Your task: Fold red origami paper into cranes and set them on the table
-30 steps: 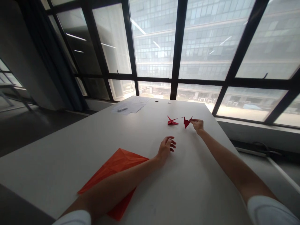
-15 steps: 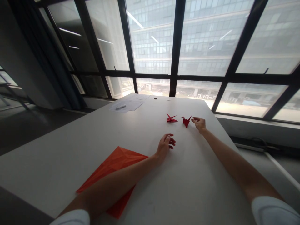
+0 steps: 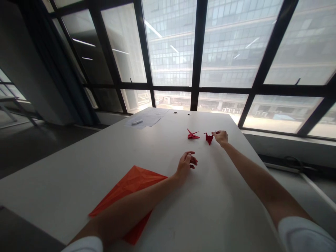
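Note:
Two red folded paper cranes sit toward the far right of the white table. My right hand (image 3: pixel 221 137) pinches the upright tip on the right side of one paper crane (image 3: pixel 209 138). Just left of it stands the other paper crane (image 3: pixel 193 134), touched by neither hand. My left hand (image 3: pixel 187 162) rests nearer to me with its fingers loosely curled and apart, holding nothing. Beneath my left forearm lies a creased sheet of orange-red paper (image 3: pixel 131 180), partly hidden by the arm.
Papers (image 3: pixel 151 119) lie at the far left of the white table (image 3: pixel 78 164), with a white marker-like stick (image 3: pixel 137 122) on them. Tall dark-framed windows (image 3: pixel 195 70) rise behind the table. A cable (image 3: pixel 294 161) lies on the floor at right.
My right hand has moved slightly left and closed on the tip of the right paper crane. My left hand has kept its pose. The camera view has shifted a little.

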`<act>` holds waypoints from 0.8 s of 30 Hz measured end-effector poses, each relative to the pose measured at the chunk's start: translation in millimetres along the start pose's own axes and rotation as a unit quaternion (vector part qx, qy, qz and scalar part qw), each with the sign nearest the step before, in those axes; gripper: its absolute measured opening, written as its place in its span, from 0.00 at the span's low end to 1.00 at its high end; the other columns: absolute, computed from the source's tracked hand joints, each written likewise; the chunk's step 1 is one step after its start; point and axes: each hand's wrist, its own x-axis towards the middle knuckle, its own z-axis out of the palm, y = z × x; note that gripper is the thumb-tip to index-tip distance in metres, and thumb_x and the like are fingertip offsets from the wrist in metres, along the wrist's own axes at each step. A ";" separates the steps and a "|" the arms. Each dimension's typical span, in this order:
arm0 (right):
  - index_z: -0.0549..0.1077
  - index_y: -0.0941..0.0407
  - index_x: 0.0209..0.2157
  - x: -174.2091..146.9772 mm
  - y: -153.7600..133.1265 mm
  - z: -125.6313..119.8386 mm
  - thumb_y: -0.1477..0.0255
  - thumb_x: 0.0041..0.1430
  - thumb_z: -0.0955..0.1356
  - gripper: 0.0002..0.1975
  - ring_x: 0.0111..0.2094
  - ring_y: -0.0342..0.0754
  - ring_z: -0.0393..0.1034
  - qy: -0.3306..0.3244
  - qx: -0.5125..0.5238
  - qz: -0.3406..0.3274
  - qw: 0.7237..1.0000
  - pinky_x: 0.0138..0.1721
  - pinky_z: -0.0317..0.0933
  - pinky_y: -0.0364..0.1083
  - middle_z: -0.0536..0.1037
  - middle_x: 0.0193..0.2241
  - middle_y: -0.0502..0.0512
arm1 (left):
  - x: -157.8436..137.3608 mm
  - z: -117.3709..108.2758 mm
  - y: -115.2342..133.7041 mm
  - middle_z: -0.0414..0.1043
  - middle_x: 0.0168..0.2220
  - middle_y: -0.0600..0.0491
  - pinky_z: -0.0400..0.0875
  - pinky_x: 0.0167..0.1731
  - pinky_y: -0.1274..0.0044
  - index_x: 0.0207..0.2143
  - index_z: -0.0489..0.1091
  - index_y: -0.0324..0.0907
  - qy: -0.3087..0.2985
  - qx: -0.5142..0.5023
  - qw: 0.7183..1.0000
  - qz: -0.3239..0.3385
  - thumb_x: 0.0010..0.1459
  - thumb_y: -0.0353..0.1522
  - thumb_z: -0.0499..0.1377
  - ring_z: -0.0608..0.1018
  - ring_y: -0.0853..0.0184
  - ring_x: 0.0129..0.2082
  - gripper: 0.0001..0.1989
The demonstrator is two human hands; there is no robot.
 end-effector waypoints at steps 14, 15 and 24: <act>0.81 0.61 0.32 36.9 2.1 18.1 0.67 0.46 0.74 0.12 0.36 0.53 0.76 -0.054 0.015 -0.034 0.998 0.36 0.65 0.45 0.83 0.34 0.62 | 6.2 -4.8 -3.7 0.71 0.28 0.52 0.63 0.23 0.79 0.44 0.67 0.40 -0.007 -0.014 1.000 -0.010 0.59 0.42 0.54 0.73 0.69 0.25 0.17; 0.81 0.61 0.32 37.5 1.2 18.1 0.67 0.46 0.74 0.12 0.36 0.53 0.76 -0.056 0.016 -0.033 0.998 0.36 0.65 0.45 0.83 0.33 0.62 | 6.1 -5.2 -3.6 0.71 0.28 0.52 0.63 0.23 0.79 0.45 0.67 0.40 -0.007 -0.015 1.000 -0.009 0.59 0.42 0.54 0.73 0.69 0.25 0.17; 0.81 0.63 0.33 44.8 -6.0 -22.5 0.65 0.53 0.69 0.15 0.30 0.51 0.74 -0.010 0.029 -0.043 0.999 0.30 0.62 0.45 0.82 0.31 0.62 | 4.4 -2.5 2.1 0.71 0.28 0.52 0.64 0.23 0.80 0.44 0.67 0.40 0.002 -0.031 0.999 -0.025 0.60 0.40 0.54 0.73 0.69 0.26 0.15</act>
